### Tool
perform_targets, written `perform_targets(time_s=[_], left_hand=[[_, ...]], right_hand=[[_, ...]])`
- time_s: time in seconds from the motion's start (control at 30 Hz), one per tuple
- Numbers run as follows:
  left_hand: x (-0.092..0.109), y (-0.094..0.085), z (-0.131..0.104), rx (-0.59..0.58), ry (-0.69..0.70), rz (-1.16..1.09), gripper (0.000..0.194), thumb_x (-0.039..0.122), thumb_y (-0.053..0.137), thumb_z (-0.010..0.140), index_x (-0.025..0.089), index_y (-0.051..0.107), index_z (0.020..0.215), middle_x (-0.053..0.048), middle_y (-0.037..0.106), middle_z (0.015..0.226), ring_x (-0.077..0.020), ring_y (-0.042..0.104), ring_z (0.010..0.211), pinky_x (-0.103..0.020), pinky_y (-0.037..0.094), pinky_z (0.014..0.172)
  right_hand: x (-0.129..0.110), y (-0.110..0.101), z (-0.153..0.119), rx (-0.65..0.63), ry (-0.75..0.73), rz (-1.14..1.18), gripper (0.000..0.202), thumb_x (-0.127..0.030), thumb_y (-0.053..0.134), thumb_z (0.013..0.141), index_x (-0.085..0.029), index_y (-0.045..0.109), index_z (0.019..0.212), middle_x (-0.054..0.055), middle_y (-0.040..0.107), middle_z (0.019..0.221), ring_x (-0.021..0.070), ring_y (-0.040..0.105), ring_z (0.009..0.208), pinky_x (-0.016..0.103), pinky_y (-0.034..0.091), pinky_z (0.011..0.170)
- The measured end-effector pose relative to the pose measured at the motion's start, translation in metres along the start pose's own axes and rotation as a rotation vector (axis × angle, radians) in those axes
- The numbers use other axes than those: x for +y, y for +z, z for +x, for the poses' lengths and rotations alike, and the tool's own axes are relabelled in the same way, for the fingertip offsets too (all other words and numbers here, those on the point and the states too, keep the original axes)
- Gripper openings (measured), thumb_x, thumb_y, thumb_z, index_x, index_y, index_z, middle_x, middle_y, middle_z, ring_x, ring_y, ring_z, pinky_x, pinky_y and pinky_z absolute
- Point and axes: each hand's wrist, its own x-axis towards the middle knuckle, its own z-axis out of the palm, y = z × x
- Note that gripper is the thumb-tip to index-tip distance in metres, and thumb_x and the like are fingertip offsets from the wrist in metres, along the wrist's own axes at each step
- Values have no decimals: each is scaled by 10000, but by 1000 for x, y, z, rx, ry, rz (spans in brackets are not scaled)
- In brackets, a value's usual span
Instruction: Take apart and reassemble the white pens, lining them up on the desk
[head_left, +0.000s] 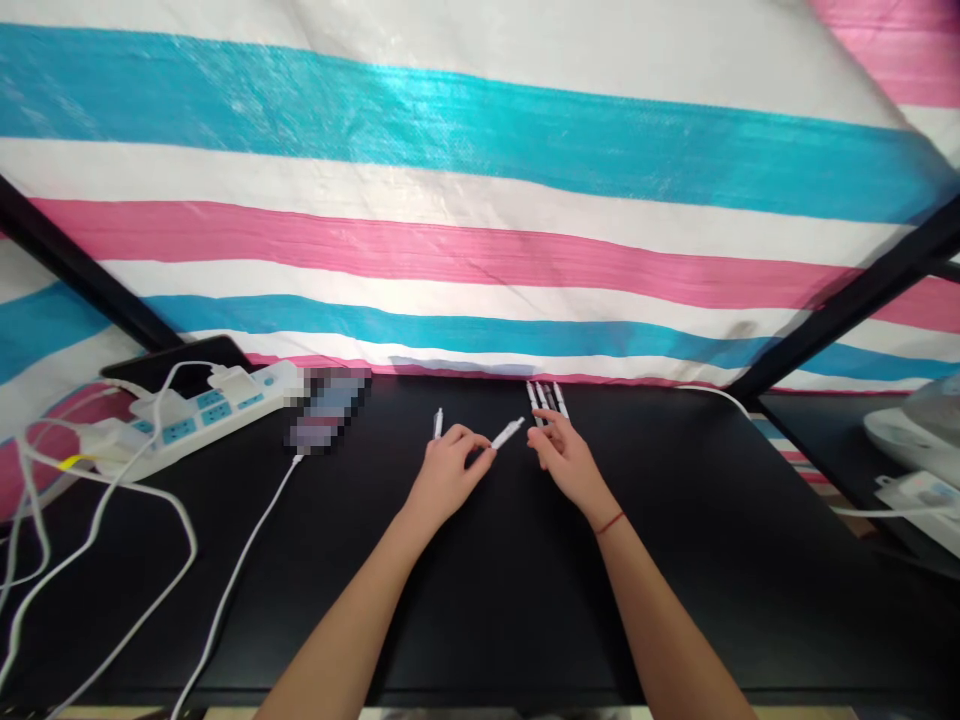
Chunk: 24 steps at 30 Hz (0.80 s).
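Observation:
My left hand (pixel 454 465) is over the middle of the black table, its thumb and fingertips closed on one end of a white pen (pixel 508 433) that slants up to the right. Another white pen (pixel 439 423) stands out beyond the knuckles of that hand, its lower part hidden. To the right, several pens (pixel 541 397) lie side by side near the table's back edge. My right hand (pixel 564 455) is at their near ends, fingers bent and partly spread, covering part of them. Whether its fingertips grip a pen is too small to tell.
On the left of the black table (pixel 480 600) are a white power strip (pixel 217 415) with plugs and loose white cables, and a blurred phone-like object (pixel 328 408) on a cable (pixel 255 560). A striped sheet (pixel 480 240) hangs behind. White appliances stand at far right.

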Motion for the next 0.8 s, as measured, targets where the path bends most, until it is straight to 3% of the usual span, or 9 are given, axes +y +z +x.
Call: perform_targets(time_s=[0.07,0.17,0.5,0.63,0.73,0.8], left_hand=[[5,2,-1,-43,52,-61,236,358,457,859,225,649,895,-33,565,875,-172,570,827,-300,417,802],[9,4,-3,-78,48,-119,242,366,446,866,225,641,890,-29,552,878,-159,565,787,-280,430,764],[8,3,-1,-180,-23,-238,274,372,385,892,232,587,1015,-26,618,966,-176,576,876,-272,413,789],[10,-2,0,-176,-50,-235,338,382,313,911,204,599,886,-17,625,868,-169,574,829,-260,402,750],[12,-5,0,-186,-80,-197,370,419,315,903,200,593,798,8,607,739,-153,562,710,-244,380,657],[11,-7,0,-193,-90,-160,386,440,331,894,200,587,734,25,579,652,-142,542,632,-237,351,611]], right_hand=[[-5,4,-3,-107,-11,38,341,-484,550,791,-200,568,979,3,602,692,112,503,493,231,414,469],[-9,5,-5,-161,-1,56,291,-483,536,810,-194,552,789,-8,581,601,106,505,462,215,398,429],[-15,2,-3,27,105,278,278,-456,605,773,-191,519,778,12,634,619,153,616,548,267,520,503],[-15,-5,-3,27,128,221,282,-449,567,798,-188,514,704,-21,584,534,109,531,426,207,425,406],[-16,-11,-4,-29,67,70,314,-439,537,824,-182,513,645,-41,525,489,66,394,358,190,300,364],[-18,-14,-5,-76,13,-2,332,-427,517,844,-179,508,623,-37,515,511,64,377,383,198,292,390]])
